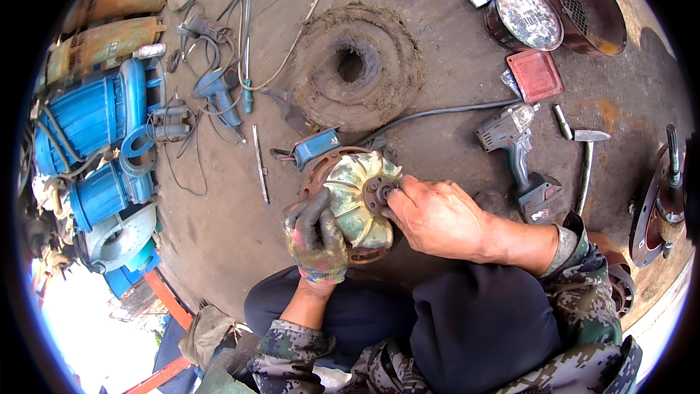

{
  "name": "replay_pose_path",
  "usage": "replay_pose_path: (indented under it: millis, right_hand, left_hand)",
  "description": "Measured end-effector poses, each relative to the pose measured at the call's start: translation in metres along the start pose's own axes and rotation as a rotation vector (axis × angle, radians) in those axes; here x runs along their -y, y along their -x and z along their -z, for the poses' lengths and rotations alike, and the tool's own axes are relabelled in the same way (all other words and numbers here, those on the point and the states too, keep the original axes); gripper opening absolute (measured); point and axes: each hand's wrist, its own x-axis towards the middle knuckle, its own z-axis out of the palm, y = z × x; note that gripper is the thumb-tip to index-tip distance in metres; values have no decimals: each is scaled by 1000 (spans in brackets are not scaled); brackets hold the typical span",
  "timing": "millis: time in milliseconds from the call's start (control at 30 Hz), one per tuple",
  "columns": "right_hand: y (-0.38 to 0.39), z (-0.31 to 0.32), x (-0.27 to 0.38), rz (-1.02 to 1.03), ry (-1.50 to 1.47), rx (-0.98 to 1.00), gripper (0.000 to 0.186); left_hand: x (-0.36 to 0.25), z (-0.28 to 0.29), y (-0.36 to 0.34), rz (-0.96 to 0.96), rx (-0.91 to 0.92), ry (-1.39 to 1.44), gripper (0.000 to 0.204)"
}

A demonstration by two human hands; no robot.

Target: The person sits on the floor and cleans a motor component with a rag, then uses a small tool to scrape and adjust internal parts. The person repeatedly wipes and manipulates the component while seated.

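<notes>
A vaned pump impeller [346,176], greenish and brassy, sits tilted in front of me with its dark round hub [377,193] toward the right. My left hand [318,239], in a stained, colourful work glove, is closed on its left edge. Bare, my right hand [445,220] has its fingers pinched together against the hub; whatever they hold is hidden by the fingertips. A rusty flange with slots [319,174] shows behind and below the impeller. Close behind it lies a small blue box-shaped part [316,147].
Right of my hands lie a cordless impact wrench [516,147], a hammer [588,164] and a red square tray [537,75]. Ahead is a dirt-caked round base with a hole [313,66]. Corded tools, including a blue one [219,95], and blue pump motors [84,128] occupy the left.
</notes>
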Motion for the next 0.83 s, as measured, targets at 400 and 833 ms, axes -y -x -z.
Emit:
replay_pose_path:
  millis: [400,833]
  right_hand:
    - [16,-22,-22,-62,-417,-198,29]
    - [14,-29,-30,-10,-353,-188,27]
  left_hand:
    - [-1,1,-1,13,39,-30,25]
    - [-5,0,2,62,31,-35,29]
